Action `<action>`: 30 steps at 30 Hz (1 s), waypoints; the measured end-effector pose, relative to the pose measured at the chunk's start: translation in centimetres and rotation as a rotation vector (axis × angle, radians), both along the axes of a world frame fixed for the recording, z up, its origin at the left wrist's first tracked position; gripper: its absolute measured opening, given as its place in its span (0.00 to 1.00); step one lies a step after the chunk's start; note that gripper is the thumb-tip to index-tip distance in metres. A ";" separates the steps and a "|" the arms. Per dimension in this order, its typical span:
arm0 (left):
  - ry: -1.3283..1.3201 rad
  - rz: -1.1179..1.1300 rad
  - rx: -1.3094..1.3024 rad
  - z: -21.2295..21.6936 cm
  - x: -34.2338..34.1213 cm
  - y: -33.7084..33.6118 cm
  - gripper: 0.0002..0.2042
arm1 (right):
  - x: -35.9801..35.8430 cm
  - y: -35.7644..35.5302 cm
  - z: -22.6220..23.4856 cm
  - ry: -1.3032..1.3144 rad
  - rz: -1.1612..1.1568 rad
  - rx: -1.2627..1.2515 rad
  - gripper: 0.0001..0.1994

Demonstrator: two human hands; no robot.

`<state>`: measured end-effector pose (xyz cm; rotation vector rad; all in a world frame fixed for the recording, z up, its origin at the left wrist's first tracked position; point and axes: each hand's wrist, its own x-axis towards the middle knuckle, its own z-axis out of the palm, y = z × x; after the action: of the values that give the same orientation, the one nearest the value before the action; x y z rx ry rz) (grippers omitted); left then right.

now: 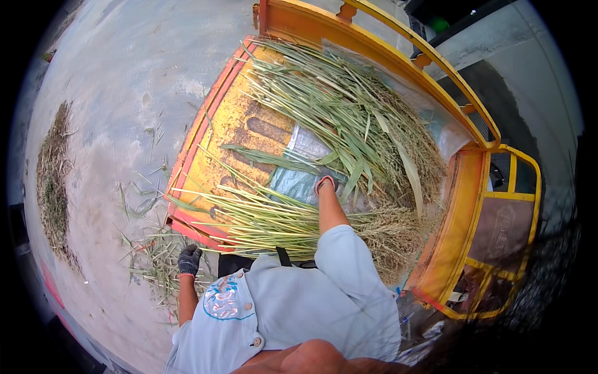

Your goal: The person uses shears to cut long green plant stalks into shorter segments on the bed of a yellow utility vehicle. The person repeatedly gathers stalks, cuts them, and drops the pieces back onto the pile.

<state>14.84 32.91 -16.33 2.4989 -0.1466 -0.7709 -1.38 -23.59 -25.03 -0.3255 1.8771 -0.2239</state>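
Observation:
Two heaps of long green-yellow stalks with brownish seed heads lie in front of me: a large far pile of stalks (336,103) and a smaller near bundle of stalks (261,218) beside my body. My right hand (326,179), in a dark glove with a reddish cuff, reaches between them and touches the leaves at the lower edge of the far pile. Its fingers are mostly hidden. Low on the left, my left hand (189,259), in a dark grey knit glove, hangs near the cut ends of the near bundle. Its fingers are curled, with nothing visible in them.
The stalks rest on the rusty yellow cargo bed (240,140) of a vehicle, red along its left edge. A yellow side rail (430,53) runs along the far side, with a yellow-framed cab (504,230) at right. Loose stalks (162,258) and a dried plant strip (55,187) lie on concrete.

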 end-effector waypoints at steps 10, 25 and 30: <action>0.099 0.020 0.174 1.1 -2.6 -2.1 0.14 | 1.9 -4.6 -3.0 -0.132 -0.369 -0.041 0.06; -0.632 -0.649 -0.297 17.6 2.8 -31.4 0.33 | -2.2 6.7 19.7 -1.090 -0.582 -0.215 0.02; -0.471 -0.960 -0.653 15.1 -3.4 -35.3 0.28 | -3.2 14.1 25.2 -1.338 -0.480 -0.145 0.04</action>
<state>11.42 -2.39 -1.28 1.8284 -1.5575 -0.3277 -4.58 -9.54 0.16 0.1904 0.5750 -0.6986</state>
